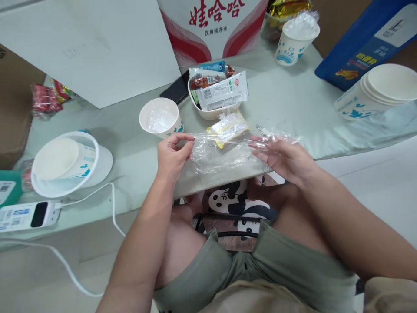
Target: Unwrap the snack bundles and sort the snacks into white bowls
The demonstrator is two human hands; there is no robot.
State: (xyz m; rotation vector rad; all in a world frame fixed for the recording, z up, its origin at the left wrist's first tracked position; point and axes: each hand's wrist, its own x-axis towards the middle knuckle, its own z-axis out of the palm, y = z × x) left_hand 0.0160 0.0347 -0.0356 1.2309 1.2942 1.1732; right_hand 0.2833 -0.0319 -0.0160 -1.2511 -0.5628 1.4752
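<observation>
A thin sheet of clear plastic film [215, 158] stretches between my two hands above the table's front edge. My left hand [174, 156] pinches one end between thumb and forefinger. At the other end my right hand [283, 158] is closed on the film, its fingers partly covered by crumpled plastic. Just behind the film lies a yellow and clear wrapped packet [228, 128]. A paper cup [161, 116] with clear plastic inside stands beyond my left hand. Behind the packet sits a white bowl [211, 114] full of wrapped snacks.
Stacked paper cups [374, 93] and a blue package [361, 48] are at the right. A plastic-filled cup [295, 43] stands farther back. At left are a white tub [100, 158] holding a cup and a power bank [48, 215] with a cable. Boxes [215, 30] line the back.
</observation>
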